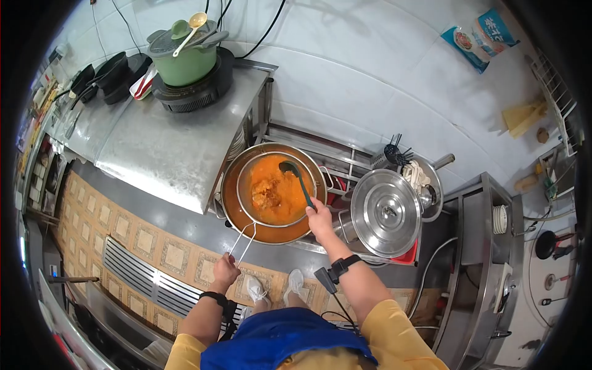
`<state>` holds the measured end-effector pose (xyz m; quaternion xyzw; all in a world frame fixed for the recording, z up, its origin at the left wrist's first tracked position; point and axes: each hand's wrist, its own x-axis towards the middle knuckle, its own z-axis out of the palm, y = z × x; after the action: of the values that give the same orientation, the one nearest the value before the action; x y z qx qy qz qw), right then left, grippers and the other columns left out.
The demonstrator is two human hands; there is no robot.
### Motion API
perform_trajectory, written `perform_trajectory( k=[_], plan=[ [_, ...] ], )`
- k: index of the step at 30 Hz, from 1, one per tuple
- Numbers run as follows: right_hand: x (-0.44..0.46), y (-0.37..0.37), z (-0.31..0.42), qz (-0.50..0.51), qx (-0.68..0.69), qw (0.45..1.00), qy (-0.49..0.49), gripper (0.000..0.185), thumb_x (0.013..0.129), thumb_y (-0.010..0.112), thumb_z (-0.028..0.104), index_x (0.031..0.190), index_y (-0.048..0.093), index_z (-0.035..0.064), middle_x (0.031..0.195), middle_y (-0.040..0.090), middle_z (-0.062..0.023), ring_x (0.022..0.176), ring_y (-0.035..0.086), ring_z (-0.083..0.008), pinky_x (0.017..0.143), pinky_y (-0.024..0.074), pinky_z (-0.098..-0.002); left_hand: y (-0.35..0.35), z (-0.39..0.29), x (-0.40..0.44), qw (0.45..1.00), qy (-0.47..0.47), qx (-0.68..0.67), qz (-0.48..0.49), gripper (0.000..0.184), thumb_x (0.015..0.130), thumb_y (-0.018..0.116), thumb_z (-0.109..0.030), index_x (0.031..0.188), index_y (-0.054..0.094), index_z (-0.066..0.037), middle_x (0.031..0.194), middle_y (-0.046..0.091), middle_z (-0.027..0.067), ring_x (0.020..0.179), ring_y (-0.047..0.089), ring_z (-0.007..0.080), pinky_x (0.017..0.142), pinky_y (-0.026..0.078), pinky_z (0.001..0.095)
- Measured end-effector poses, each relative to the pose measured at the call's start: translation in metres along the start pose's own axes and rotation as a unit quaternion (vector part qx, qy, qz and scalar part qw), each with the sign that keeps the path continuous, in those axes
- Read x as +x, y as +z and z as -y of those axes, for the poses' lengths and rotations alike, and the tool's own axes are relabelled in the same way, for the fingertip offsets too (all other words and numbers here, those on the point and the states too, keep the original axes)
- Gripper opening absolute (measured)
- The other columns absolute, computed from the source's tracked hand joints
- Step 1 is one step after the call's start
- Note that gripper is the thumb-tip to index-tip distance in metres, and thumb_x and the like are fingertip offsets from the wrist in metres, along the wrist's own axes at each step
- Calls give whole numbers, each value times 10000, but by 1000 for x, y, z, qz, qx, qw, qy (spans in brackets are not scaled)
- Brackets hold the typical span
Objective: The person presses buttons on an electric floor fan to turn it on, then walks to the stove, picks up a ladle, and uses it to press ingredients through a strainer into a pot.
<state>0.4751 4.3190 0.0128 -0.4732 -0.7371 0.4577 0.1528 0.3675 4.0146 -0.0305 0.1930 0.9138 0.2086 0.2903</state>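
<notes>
A large metal pot (230, 206) of orange liquid stands in front of me. Inside its mouth sits a round strainer (244, 169), with chunky orange-brown food (266, 192) in the liquid it holds. My left hand (226, 270) is closed around the end of the strainer's wire handle, on the near side of the pot. A dark ladle (301, 182) slants into the strainer from the right, its head at the food's upper edge. The ladle's handle is gripped by my right hand (320, 220), above the pot's right rim.
Right of the pot rests a large steel lid (387, 216), near a bowl (436, 185) with pale contents. A steel counter (154, 139) lies at left, carrying a green pot (183, 66) on a black cooker (193, 95). At far right stands a steel sink unit (475, 271).
</notes>
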Motion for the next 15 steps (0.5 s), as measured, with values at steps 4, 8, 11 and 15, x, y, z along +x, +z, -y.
perform_trajectory(
  k=[4,8,11,15],
  plan=[
    [-13,19,10,81,233,953,177,405,873,520,165,1272,465,139,659,485,-55,491,367,-138,442,288,-309,2,4,1,1000,-3,-14,4,249,589,637,-83,821,548,-63,745,621,139,754,614,335,677,480,406],
    [-36,-1,33,127,387,844,348,381,871,527,179,1249,477,184,544,432,-29,358,275,-82,344,202,-264,3,5,0,1000,-4,-9,5,253,591,635,-83,827,545,-61,751,621,138,762,612,336,686,479,404],
    [-40,-26,40,133,392,842,347,386,869,536,189,1246,459,168,545,451,-28,343,254,-81,333,195,-269,0,3,-1,1000,-9,-10,11,263,590,640,-87,833,541,-61,753,621,134,766,611,333,689,480,399],
    [-43,-56,23,117,285,929,203,366,859,554,180,1223,529,157,623,522,-40,408,373,-94,384,294,-258,4,7,1,1000,0,-15,14,276,588,652,-96,837,538,-67,748,621,125,764,613,320,690,479,396]
  ],
)
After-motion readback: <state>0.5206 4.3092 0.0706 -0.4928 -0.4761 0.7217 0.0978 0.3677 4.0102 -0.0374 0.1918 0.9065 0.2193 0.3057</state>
